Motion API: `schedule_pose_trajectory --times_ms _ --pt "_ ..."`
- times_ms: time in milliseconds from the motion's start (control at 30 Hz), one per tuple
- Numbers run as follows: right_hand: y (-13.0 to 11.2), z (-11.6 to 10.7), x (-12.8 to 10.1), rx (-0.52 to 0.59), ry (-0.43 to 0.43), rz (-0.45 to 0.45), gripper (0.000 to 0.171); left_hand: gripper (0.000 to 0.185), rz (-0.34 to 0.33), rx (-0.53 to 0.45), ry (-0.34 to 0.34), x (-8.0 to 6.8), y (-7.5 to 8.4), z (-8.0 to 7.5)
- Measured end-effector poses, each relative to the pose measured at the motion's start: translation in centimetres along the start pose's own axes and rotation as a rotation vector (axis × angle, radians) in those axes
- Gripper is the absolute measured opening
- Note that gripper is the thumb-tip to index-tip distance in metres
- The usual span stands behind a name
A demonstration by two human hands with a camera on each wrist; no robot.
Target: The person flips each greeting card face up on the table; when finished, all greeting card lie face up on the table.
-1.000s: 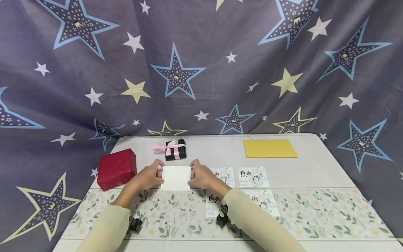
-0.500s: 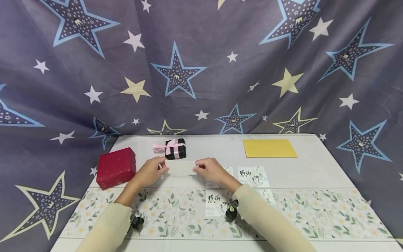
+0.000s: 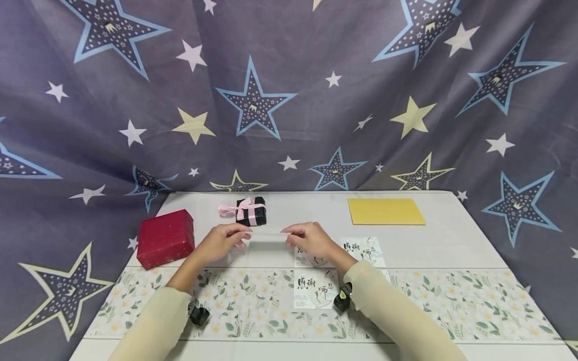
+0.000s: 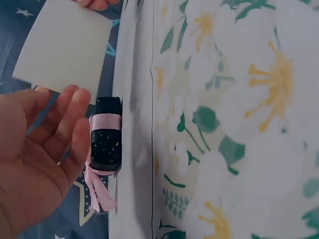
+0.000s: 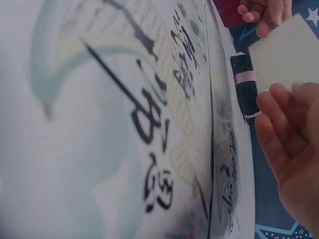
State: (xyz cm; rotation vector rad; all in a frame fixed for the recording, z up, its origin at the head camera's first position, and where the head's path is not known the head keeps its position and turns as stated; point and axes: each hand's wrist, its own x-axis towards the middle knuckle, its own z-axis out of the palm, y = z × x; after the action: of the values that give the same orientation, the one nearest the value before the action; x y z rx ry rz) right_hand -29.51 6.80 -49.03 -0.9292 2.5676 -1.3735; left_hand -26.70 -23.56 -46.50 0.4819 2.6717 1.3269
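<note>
A blank white card is stretched between both hands above the table, seen almost edge-on in the head view. My left hand pinches its left edge and my right hand its right edge. The left wrist view shows the broad face of the card, with the thumb and fingers at its lower edge. From the right wrist, the fingers hold a near corner. Just behind the card lies a black gift box tied with pink ribbon.
A red box stands at the left. Several printed cards with black lettering lie on the right, partly under the right arm. A yellow envelope lies at the back right. Behind the table hangs a star-patterned curtain.
Both hands have lifted the card and tilted it, so its face turns from full view to a thin edge. The hands have also shifted slightly right.
</note>
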Motion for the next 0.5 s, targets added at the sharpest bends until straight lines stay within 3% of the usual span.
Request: schedule_pose_trajectory --times_ms 133,300,500 --pt "-0.1 -0.2 0.1 -0.014 -0.021 0.01 0.03 0.025 -0.011 0.016 -0.017 -0.1 0.0 -0.1" --pt "-0.1 0.0 0.6 -0.054 -0.089 0.036 0.026 0.03 0.054 0.111 -0.057 0.1 -0.1 0.4" --pt "0.0 0.3 0.8 -0.126 -0.169 0.052 0.05 0.042 0.128 0.222 -0.101 0.3 0.1 1.0"
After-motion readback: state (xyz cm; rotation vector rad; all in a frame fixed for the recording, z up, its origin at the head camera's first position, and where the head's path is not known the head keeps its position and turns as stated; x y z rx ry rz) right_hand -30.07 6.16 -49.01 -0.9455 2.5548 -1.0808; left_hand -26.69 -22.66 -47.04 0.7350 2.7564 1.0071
